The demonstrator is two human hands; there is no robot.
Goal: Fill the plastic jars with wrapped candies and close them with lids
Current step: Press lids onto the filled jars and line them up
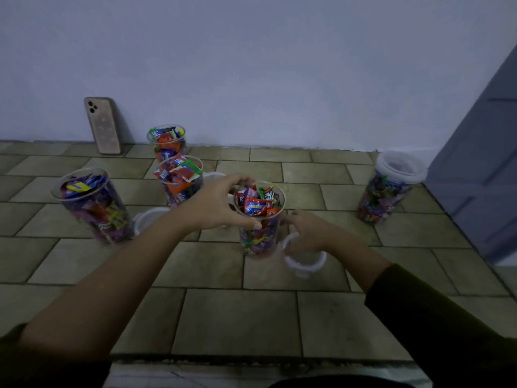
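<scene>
A clear plastic jar [260, 219] full of wrapped candies stands open in the middle of the tiled counter. My left hand [223, 203] grips its rim from the left, thumb in front and fingers round the back. Just right of the jar, my right hand [305, 233] holds a white lid [305, 260] low beside the jar's base. Three more open jars of candies stand at the left [92, 205], centre [181, 180] and back [167, 141]. At the far right stands a jar [386, 191] with a white lid on it.
Loose white lids lie on the counter behind my left arm [148, 218] and behind my left hand [214, 176]. A phone [103, 126] leans upright against the back wall. A grey door [481, 163] borders the counter on the right. The counter's front edge [251, 358] runs near me.
</scene>
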